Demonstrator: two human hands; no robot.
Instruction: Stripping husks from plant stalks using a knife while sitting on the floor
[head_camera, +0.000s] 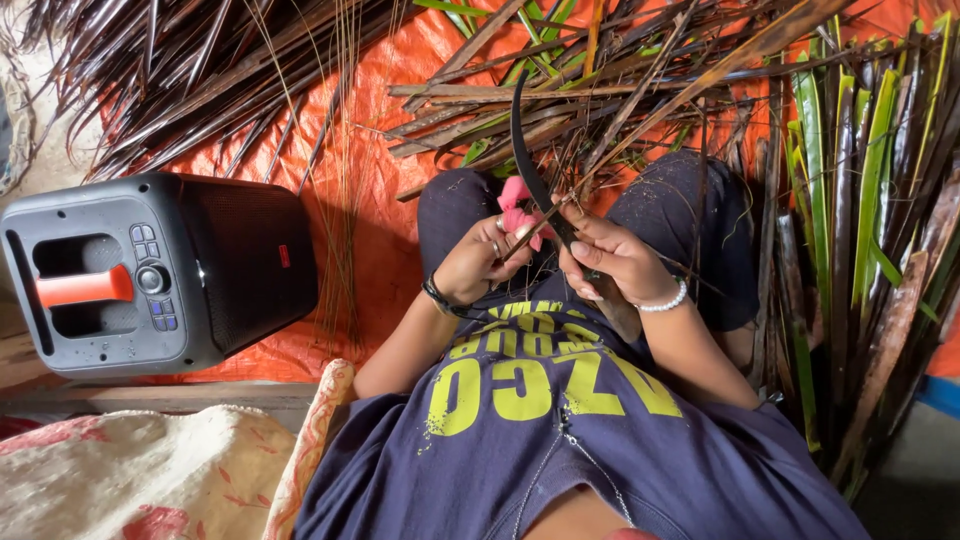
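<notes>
Hidden or cut off, as seen from my head camera:
- Curved dark blade (528, 150): its handle end is buried in my right hand (610, 262); how far it runs there cannot be told.
- Pink object (515, 205): mostly covered by my left hand (485, 262); kind not discernible.
- Dried leaf pile (200, 70): cut by the top edge.
- Green frond bundle (870, 200): runs off the right edge.
- Patterned cloth (150, 470): cut by the bottom edge.
- Black speaker (230, 270): small buttons too tiny to tell apart.
</notes>
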